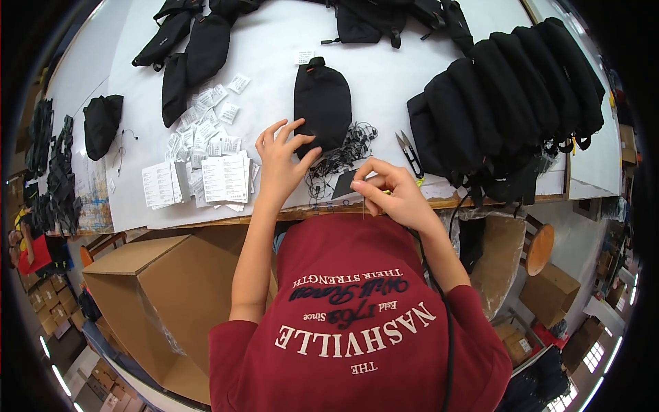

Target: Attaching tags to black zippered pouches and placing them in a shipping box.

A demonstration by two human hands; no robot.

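Note:
My left hand (281, 161) reaches over the table edge with fingers spread, its fingertips touching the lower side of a black pouch bag (321, 99) that lies flat on the white table (384, 75). My right hand (388, 187) is pinched shut on a thin cord near the table's front edge, beside a dark hang tag (343, 184). A tangle of black cords (341, 156) lies between the two hands, just below the bag.
Small scissors (410, 152) lie right of the cords. A row of stacked black bags (508, 82) fills the right side. White paper tags and sachets (206, 147) lie at left, more black bags (192, 48) behind them. An open cardboard box (158, 295) stands below.

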